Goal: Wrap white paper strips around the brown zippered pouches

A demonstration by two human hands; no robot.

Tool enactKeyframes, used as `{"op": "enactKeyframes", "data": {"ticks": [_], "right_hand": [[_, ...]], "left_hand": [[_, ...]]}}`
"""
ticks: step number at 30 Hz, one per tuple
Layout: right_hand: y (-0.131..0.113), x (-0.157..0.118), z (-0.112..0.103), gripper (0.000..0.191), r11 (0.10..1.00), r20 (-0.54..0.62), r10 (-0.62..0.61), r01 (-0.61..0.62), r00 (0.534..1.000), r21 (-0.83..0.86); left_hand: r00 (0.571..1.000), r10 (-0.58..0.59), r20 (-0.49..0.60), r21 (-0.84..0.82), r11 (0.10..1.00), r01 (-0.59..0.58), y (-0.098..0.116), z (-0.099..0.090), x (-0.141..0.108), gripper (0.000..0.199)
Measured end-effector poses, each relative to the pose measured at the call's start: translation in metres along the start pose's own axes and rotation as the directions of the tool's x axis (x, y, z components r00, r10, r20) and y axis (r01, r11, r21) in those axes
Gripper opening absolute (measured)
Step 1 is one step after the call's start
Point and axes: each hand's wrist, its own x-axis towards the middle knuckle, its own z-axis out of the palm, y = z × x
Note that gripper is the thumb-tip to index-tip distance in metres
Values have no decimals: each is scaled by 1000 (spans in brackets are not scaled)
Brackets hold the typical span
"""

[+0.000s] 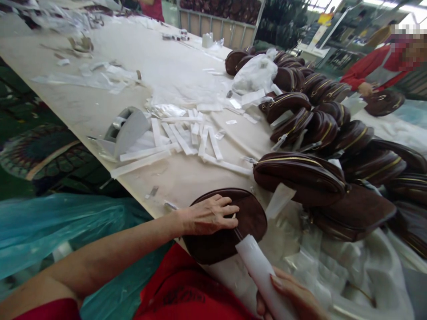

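Note:
A round dark brown bag [249, 209] lies at the table's near edge, against the person's red apron [180, 284]. On top of it rests my left hand [210, 215], its fingers apart and slightly bent; its thumb is hidden. A thin dark strap [237, 233] shows between those fingertips and a white wrapping strip [256, 262]. My right hand [290, 289] is closed around this strip at the lower right of the view, below the bag. Whether the strap continues inside the strip is hidden.
Several brown zippered bags [296, 171] crowd the right side. Loose white strips [182, 138] lie mid-table beside a grey tape dispenser [128, 129]. Clear plastic [320, 262] is heaped at lower right, teal plastic [110, 231] at left. A co-worker in red [370, 69] handles another bag.

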Motion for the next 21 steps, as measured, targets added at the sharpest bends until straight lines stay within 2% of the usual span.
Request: {"op": "enactKeyframes", "data": {"ticks": [4,7,11,14,17,21], "right_hand": [[-18,5,9,55,997,8,42,-42,999,-58],[-32,13,18,50,994,-31,59,-61,998,-88],[-47,22,29,46,985,-13,56,-57,998,-163],[-55,25,35,44,984,-21,22,-26,1000,-178],[-58,28,39,45,988,-49,-13,5,999,-154],[-55,32,40,46,990,-57,-67,59,996,-126]], "left_hand": [[999,-12,-32,-109,994,9,-1,4,1,19],[993,-81,-85,-337,940,48,-5,6,0,26],[963,-265,-59,-663,731,160,-13,5,-6,61],[945,-327,2,-773,599,209,-18,4,-9,59],[945,-325,36,-813,540,217,-24,5,-9,54],[974,-219,55,-841,516,164,-34,6,-5,55]]}}
